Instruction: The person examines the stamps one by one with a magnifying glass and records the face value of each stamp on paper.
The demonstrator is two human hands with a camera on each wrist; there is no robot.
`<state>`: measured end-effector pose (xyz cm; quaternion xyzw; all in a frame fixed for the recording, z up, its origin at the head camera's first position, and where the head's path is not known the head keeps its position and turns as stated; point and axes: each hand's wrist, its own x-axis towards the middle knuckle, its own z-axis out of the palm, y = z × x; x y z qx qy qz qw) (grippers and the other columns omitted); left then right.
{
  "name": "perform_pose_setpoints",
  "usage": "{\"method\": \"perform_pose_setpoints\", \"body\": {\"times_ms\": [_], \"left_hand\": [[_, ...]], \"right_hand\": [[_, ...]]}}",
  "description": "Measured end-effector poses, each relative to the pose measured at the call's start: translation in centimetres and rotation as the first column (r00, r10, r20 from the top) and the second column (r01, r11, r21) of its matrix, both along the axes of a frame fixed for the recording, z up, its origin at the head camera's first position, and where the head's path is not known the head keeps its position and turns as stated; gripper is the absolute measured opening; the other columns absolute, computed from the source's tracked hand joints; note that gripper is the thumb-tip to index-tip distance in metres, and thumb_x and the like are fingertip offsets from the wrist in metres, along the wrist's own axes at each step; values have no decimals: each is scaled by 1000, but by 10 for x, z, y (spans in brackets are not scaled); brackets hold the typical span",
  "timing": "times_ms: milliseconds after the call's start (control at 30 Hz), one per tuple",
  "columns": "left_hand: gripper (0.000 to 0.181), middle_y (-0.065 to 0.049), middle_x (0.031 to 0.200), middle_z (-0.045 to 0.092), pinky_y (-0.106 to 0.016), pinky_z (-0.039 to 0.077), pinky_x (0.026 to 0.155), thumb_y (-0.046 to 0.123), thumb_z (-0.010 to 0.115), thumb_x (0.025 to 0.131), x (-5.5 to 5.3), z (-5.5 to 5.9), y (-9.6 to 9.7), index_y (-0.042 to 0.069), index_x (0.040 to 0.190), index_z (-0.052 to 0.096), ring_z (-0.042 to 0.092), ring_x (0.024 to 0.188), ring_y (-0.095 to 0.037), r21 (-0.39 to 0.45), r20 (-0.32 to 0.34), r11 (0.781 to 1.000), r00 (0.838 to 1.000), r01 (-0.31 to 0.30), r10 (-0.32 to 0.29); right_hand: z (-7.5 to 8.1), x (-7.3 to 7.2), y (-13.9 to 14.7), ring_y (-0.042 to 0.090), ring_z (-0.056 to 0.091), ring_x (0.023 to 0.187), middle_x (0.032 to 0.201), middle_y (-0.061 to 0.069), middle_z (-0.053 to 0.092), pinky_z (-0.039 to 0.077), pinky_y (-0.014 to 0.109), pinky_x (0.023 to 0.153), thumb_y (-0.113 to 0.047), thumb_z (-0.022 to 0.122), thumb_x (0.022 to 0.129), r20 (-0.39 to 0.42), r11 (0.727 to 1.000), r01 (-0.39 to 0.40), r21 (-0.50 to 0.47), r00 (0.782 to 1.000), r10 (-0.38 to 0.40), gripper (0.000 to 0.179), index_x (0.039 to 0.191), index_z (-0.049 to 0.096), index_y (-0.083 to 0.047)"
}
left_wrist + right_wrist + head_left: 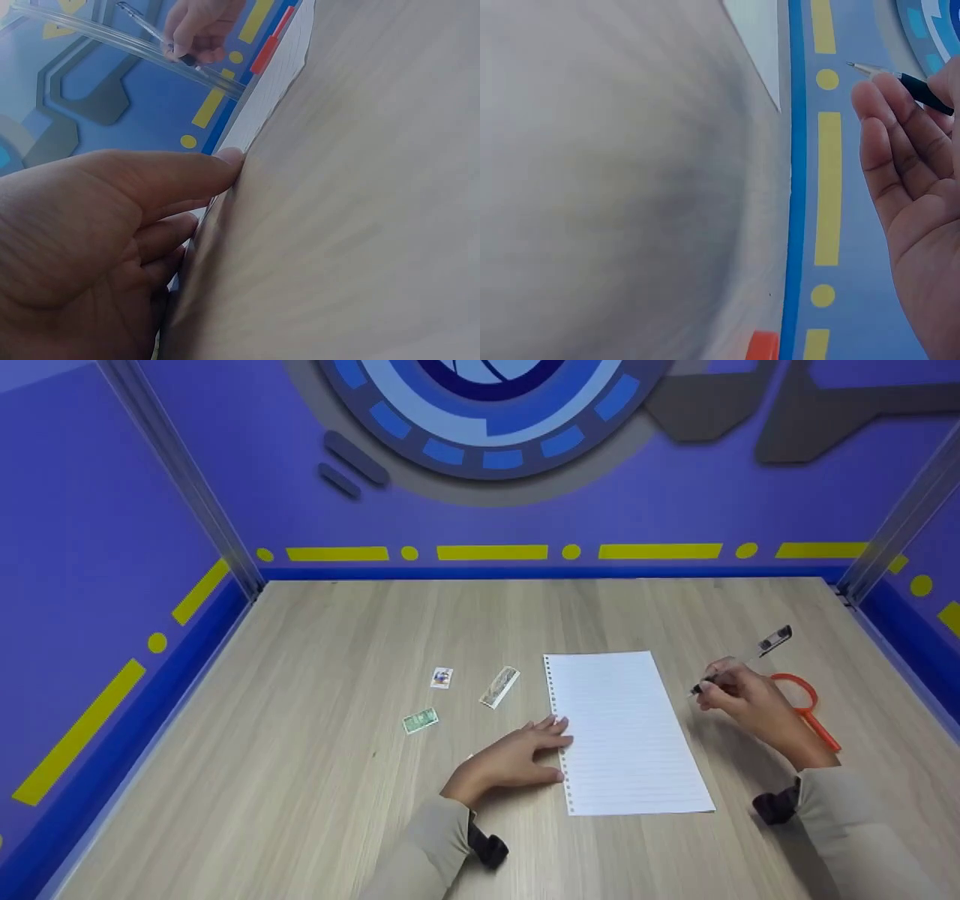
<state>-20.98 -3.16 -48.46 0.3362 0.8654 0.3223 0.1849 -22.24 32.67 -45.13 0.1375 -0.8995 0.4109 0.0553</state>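
Observation:
A lined sheet of paper (626, 735) with punched holes down its left side lies flat on the table. My left hand (517, 756) rests at that holed edge, fingertips and thumb touching it with the fingers fairly straight. Right of the sheet, my right hand (757, 709) holds a clear pen (775, 640) with a black grip, raised above the table. In the right wrist view the pen's bare tip (861, 67) points away past the fingertips. The left wrist view shows the left thumb (187, 176) along the paper's edge.
An orange-red magnifying glass (823, 731) lies beside the right hand, partly hidden by it. Left of the sheet are a long banknote-like slip (499, 687), a green slip (420, 721) and a small picture stamp (442, 678). Blue panels (480, 525) wall the table's back and sides.

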Motion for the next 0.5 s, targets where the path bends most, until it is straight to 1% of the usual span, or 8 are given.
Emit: {"method": "perform_pose_setpoints", "body": {"times_ms": [133,200,367,500], "left_hand": [[56,-2,157,31,-31,14,123,20,66,89,0,0,0,9,141,49,18,148,-16,-8,1,1000,1000,-6,6],[56,-2,157,30,-31,13,123,20,65,89,0,0,0,9,141,48,18,148,-15,-11,0,1000,1000,-6,6],[56,-3,157,30,-31,13,123,20,65,89,-1,0,0,8,141,48,18,149,-16,-3,-3,1000,1000,4,-4],[56,-3,157,30,-31,13,123,21,65,89,-2,-1,0,8,141,48,18,149,-17,-4,-7,1000,1000,8,-8]], "right_hand": [[-2,-3,-9,0,66,77,91,10,61,55,12,71,-8,53,97,26,997,-29,-72,999,30,14,102,52,5],[-2,-4,-13,1,66,78,93,10,59,54,11,72,-8,52,97,35,995,-30,-91,999,33,15,102,53,6],[-3,-6,-22,2,67,80,95,11,63,55,12,73,-11,52,98,34,989,-33,-147,999,38,20,108,57,6],[-3,-8,-28,3,68,81,95,11,65,56,15,74,-12,56,97,29,971,-60,-231,997,69,22,108,58,7]]}}
